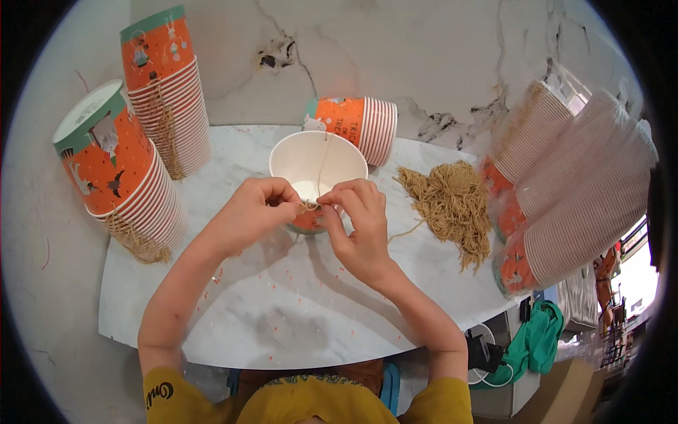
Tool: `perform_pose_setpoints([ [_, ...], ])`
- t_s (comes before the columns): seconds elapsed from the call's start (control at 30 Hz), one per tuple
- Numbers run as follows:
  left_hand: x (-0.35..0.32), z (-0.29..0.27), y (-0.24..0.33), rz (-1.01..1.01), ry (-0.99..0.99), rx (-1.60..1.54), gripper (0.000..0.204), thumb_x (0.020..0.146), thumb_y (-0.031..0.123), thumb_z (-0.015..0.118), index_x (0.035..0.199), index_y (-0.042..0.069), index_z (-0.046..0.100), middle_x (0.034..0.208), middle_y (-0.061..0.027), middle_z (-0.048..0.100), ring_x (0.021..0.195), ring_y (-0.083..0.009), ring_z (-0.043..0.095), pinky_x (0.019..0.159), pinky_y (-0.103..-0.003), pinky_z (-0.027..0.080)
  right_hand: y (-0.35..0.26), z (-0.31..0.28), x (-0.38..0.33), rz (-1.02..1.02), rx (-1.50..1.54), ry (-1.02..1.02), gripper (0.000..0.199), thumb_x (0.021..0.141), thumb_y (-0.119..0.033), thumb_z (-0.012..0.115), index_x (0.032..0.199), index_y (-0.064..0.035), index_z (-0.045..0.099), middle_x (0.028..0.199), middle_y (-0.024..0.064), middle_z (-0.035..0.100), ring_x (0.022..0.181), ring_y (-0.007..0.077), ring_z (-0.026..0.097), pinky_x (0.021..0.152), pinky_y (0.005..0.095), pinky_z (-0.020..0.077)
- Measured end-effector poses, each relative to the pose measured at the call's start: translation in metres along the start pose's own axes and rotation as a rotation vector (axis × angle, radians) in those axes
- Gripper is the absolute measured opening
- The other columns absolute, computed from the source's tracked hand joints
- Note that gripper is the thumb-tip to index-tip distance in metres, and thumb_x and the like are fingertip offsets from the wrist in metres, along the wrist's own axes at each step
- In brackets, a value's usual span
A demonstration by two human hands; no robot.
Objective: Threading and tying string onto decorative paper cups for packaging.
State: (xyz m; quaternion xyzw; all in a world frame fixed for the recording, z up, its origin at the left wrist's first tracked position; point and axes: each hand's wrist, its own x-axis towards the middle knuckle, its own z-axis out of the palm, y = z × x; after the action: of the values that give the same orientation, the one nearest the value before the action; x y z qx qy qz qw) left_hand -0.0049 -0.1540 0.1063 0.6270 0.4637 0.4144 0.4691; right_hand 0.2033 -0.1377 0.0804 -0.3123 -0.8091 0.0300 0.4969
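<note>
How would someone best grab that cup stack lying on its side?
Probably around its middle, from above: the lying stack turns a rounded side upward, while the open cup in front partly blocks a hand coming from the wearer's side.

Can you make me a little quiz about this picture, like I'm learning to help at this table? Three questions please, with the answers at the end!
1. True or false: the pile of tan string lies to the right of the open tub.

2. Pick one: where is the sideways stack of orange tubs?
A) Closer to the person than the open tub
B) Behind the open tub, farther from the person
C) On top of the string pile

3. Say it in your own words: what do the left hand and right hand pinch?

Key: 1. True. 2. B. 3. A thin tan strand, at the near side of the open tub.
</note>
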Motion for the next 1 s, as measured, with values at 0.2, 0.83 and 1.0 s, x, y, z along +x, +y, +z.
perform_pose_setpoints([
  [0.2,-0.002,0.009,0.008,-0.079,-0.032,-0.120,0.009,0.089,0.013,0.069,0.088,0.005,0.068,0.075,0.0070,0.059,0.066,-0.0015,0.047,0.057,-0.020,0.034,-0.011,0.005,-0.020,0.034,0.037,0.034,0.014,0.082,0.000,0.066,0.094,-0.0084,0.066,0.094,0.0037,0.057,0.087,0.0220,0.054,0.078,0.0356,0.0330],
  [0.83,-0.009,0.028,0.006,0.032,0.014,0.209,0.016,0.091,0.014,0.067,0.087,-0.002,0.066,0.075,0.0027,0.063,0.067,-0.0050,0.050,0.062,-0.025,0.044,0.006,0.019,-0.043,0.692,1.042,-0.045,0.021,0.097,-0.020,0.068,0.102,0.0007,0.071,0.097,0.0014,0.066,0.088,0.0102,0.055,0.079,0.0268,0.0447],
  [1.0,-0.006,0.021,0.005,-0.012,-0.110,0.112,0.009,0.091,0.010,0.066,0.093,0.001,0.067,0.080,0.0058,0.062,0.067,-0.0011,0.047,0.061,-0.020,0.039,0.011,0.020,-0.044,0.741,1.138,-0.064,0.020,0.098,-0.021,0.068,0.099,-0.0013,0.071,0.092,0.0003,0.067,0.081,0.0095,0.052,0.077,0.0258,0.0438],
])
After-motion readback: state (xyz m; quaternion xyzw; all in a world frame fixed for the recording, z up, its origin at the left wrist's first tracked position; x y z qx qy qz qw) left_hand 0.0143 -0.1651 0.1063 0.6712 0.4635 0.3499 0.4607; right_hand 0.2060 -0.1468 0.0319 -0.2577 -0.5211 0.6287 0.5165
